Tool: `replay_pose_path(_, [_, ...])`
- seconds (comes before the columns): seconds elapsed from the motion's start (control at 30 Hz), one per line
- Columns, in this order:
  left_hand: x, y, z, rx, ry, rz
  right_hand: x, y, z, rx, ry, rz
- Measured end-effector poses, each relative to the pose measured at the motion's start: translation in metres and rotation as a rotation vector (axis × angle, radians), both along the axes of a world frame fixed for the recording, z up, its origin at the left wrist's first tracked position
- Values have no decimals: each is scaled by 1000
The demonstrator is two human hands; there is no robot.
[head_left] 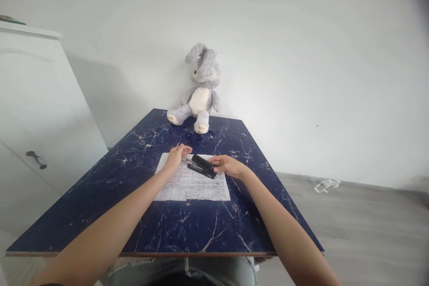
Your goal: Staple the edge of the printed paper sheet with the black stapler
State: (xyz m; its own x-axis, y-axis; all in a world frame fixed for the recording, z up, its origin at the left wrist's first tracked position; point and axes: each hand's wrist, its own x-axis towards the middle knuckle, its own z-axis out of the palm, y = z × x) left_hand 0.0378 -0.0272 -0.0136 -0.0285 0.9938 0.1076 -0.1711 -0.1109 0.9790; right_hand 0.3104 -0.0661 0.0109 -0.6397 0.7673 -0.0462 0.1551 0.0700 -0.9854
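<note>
A black stapler (205, 167) lies slantwise over a sheet of printed paper (187, 190), its upper and lower arms parted and a pale metal strip showing between them. My right hand (228, 165) grips the stapler's right end, thumb and fingers around it. By its left end is my left hand (177, 155), fingers stretched to the right above the paper's upper edge. I cannot tell whether the left fingertips touch the metal part, and nothing shows in that hand.
The dark blue marbled table (201, 228) runs back to a white wall. At its far edge sits a grey plush rabbit (200, 94). A small pale piece (148, 145) lies left of the paper. A white cabinet (40, 98) stands at left; clear plastic (325, 185) lies on the floor.
</note>
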Motion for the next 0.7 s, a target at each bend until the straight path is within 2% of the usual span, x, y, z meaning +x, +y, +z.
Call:
replay_pose_path(0.13, [1,-2,4,-4,6,4,-5,-5,4,157,-52,-55])
replay_pose_path(0.3, [1,-3,7,-18,-25,-42,-31,-16,4,430,-179,-92])
replay_pose_path(0.53, [0,2,6,-121,-187,-111,-54,-28,2,743,-311,-270])
replay_pose_path(0.6, [-2,2,6,-160,-212,-169,-54,-29,2,890,-387,-302])
replay_pose_path(0.7, [-3,1,5,-195,-228,-246,-55,-31,3,1199,-627,-272])
